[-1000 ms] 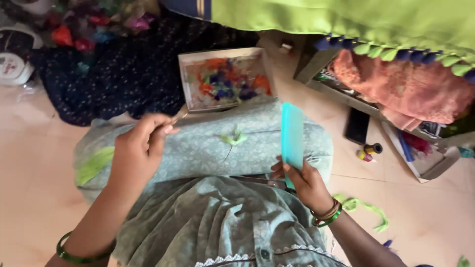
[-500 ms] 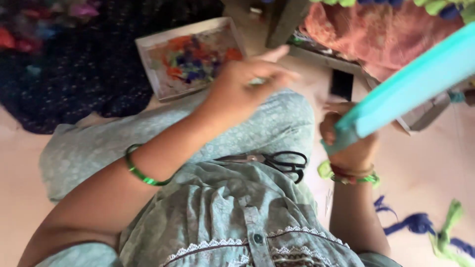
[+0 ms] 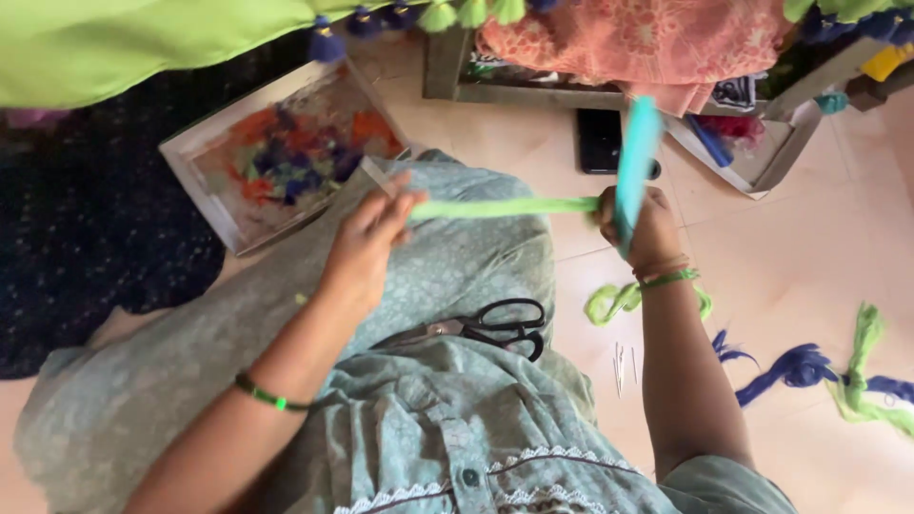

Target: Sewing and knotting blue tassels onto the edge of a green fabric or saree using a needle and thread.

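My left hand [image 3: 369,238] pinches one end of a bundle of light green threads [image 3: 505,207] and pulls it taut to the left. My right hand [image 3: 645,227] grips a flat turquoise card [image 3: 636,162] held upright, and the green threads run to it. Both hands hover above my lap, which is covered by pale blue-green patterned cloth [image 3: 476,276]. Black-handled scissors [image 3: 490,326] lie on my lap just below the hands.
A shallow box of mixed coloured thread scraps [image 3: 286,152] sits beyond my left hand. Green thread [image 3: 609,303], blue thread [image 3: 790,366] and pins [image 3: 621,364] lie on the tiled floor at right. A black phone [image 3: 598,140], trays and pink fabric [image 3: 638,38] are behind.
My left hand has pulled back to the left, stretching the green threads out from the card. The turquoise card has swung from a slant to nearly upright.
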